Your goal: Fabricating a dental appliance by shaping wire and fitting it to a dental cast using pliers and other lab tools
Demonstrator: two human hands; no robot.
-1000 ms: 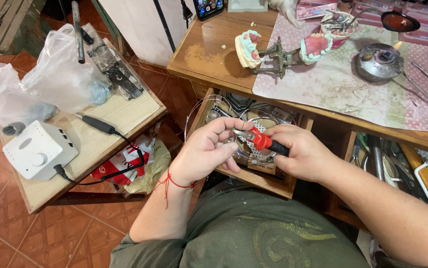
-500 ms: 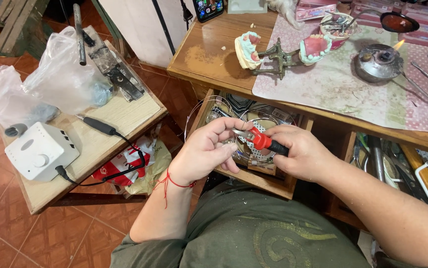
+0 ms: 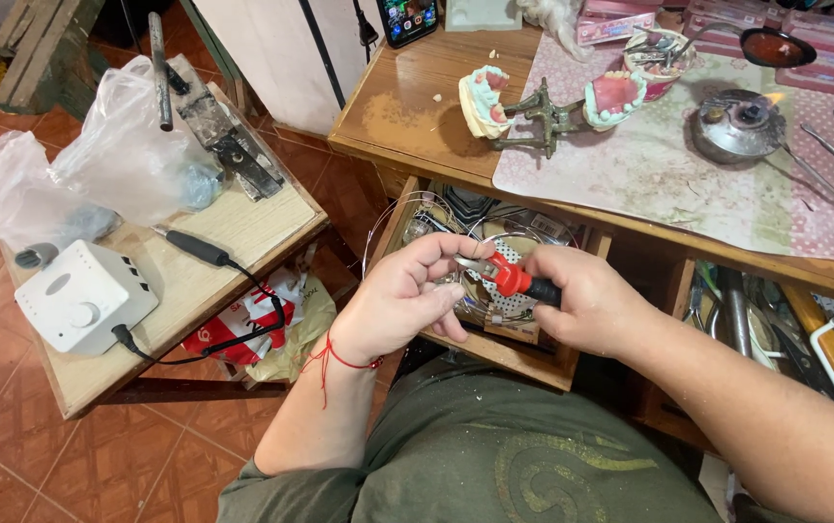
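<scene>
My right hand (image 3: 586, 308) grips small pliers with red and black handles (image 3: 512, 281), jaws pointing left. My left hand (image 3: 407, 302) pinches a thin piece of metal wire at the plier jaws, fingers curled around it; a red string bracelet (image 3: 339, 356) circles that wrist. Both hands hover over an open wooden drawer (image 3: 494, 344) holding coils of wire and small tools. On the desk above stands a metal articulator with two dental casts (image 3: 543, 105).
A small burner with a lit flame (image 3: 741, 126) and metal instruments lie on the patterned mat (image 3: 649, 174). At left, a low wooden table (image 3: 213, 228) carries a white control box (image 3: 83, 295), a handpiece, and plastic bags. A second open drawer at right (image 3: 785, 329) holds tools.
Both hands stay together at the pliers with only slight finger shifts on the wire. Nothing else has visibly moved.
</scene>
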